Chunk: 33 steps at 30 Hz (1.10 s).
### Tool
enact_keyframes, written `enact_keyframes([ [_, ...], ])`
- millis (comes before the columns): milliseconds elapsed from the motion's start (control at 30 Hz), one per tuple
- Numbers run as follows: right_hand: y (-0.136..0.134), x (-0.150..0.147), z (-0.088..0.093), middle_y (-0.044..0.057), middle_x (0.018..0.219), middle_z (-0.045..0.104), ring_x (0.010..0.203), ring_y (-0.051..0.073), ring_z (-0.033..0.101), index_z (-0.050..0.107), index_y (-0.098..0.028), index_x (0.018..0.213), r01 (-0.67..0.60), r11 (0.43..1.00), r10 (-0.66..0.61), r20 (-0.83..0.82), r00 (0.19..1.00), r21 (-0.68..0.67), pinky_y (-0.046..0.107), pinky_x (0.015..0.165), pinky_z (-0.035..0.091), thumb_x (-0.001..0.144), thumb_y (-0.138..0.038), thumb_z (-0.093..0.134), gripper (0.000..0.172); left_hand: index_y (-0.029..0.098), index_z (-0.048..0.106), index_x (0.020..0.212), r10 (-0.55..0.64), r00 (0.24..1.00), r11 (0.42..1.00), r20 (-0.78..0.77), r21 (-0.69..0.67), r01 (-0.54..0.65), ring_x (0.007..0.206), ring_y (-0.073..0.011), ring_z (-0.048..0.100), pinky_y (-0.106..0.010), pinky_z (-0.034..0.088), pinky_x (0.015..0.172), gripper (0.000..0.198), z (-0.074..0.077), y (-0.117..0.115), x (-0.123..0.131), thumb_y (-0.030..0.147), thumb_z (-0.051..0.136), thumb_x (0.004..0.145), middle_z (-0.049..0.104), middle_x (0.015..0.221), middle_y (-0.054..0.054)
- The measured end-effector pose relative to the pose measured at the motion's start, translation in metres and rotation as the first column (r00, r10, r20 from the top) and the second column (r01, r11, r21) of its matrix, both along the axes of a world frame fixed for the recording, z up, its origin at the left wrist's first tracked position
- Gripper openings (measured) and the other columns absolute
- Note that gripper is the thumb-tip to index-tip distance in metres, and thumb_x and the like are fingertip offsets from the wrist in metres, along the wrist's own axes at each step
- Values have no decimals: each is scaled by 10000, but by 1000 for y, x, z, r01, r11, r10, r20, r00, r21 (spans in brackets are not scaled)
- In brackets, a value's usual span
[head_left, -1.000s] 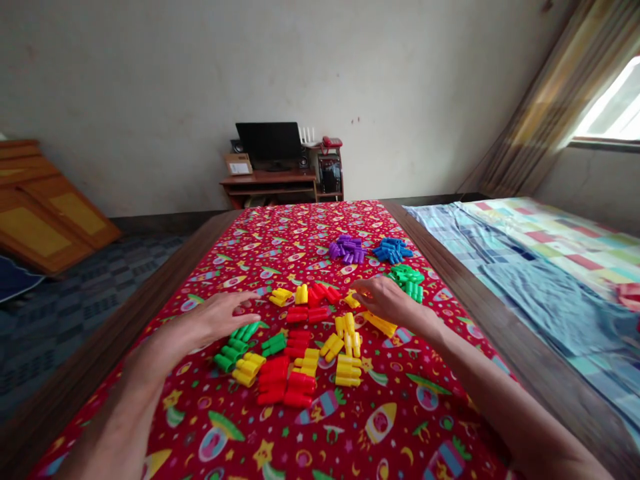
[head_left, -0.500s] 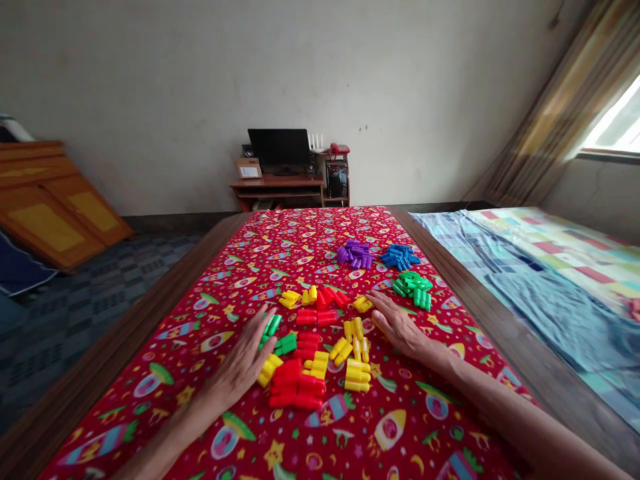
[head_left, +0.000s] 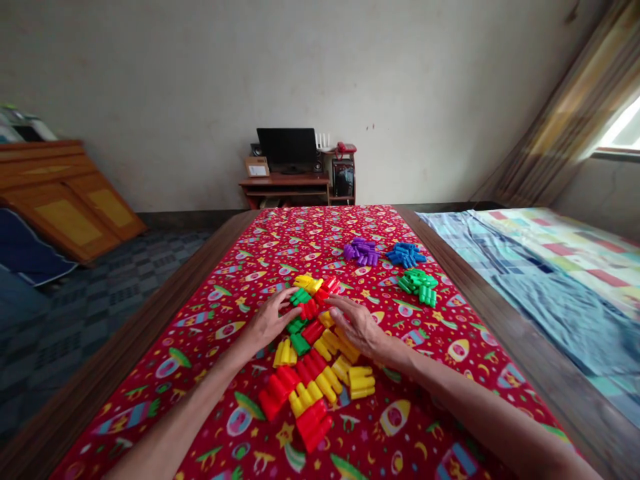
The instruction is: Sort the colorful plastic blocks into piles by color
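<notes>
A narrow heap of red, yellow and green plastic blocks [head_left: 313,363] lies on the red patterned cloth [head_left: 220,373]. My left hand [head_left: 267,323] presses flat against the heap's left side, fingers stretched out. My right hand [head_left: 357,327] lies flat against its right side, fingers extended over yellow blocks. Neither hand grips a block. Farther off sit three separate small piles: purple blocks [head_left: 363,251], blue blocks [head_left: 406,254] and green blocks [head_left: 419,285].
The cloth covers a long wooden table [head_left: 150,313]. A bed with a checked sheet [head_left: 550,267] runs along the right. A desk with a monitor [head_left: 293,170] stands at the far wall, and orange wooden panels [head_left: 75,207] lean at the left.
Both hands have swept inward from the sides. The scattered red, yellow and green blocks are pushed together into one narrow heap between them.
</notes>
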State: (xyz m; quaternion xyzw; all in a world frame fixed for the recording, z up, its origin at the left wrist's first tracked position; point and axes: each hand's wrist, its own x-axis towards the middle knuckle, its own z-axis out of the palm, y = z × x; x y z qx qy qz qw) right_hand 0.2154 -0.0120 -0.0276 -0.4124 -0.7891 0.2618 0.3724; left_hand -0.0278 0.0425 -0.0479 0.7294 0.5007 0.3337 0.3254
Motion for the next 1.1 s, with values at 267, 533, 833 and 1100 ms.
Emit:
enact_keyframes([
  [267, 25, -6, -12, 66, 987, 750, 870, 223, 694, 708, -202, 1085, 63, 995, -71, -97, 993, -81, 335, 772, 540, 902, -277, 475, 305, 163, 658, 1106, -70, 997, 996, 6, -48, 71, 934, -250, 681, -372, 558, 814, 443, 9, -1, 15, 442, 621, 763, 711, 1082, -112],
  [533, 21, -3, -7, 89, 1007, 739, 864, 220, 688, 670, -192, 1159, 108, 994, -109, -85, 990, -18, 330, 765, 525, 871, -297, 546, 331, 196, 685, 1002, 11, 999, 985, -45, 174, -3, 979, -244, 665, -379, 523, 898, 258, 30, -8, 46, 310, 579, 796, 714, 1067, -76],
  [833, 18, 30, 31, 0, 650, 644, 555, 114, 533, 706, -167, 890, 155, 985, -163, 108, 981, 80, 212, 545, 369, 907, -348, 520, 260, 209, 626, 1133, -127, 980, 964, -154, 211, 159, 1024, -250, 649, -374, 505, 935, 359, 48, -20, 39, 389, 578, 827, 696, 1099, -80],
  [1100, 28, 144, 77, 210, 883, 697, 882, 315, 663, 741, -125, 903, 747, 625, -659, 666, 350, 226, 377, 751, 468, 919, -306, 464, 332, 226, 676, 1060, -165, 848, 981, -504, 6, 195, 1129, -308, 596, -416, 455, 990, 400, 22, -4, -9, 404, 645, 704, 681, 1136, -103],
])
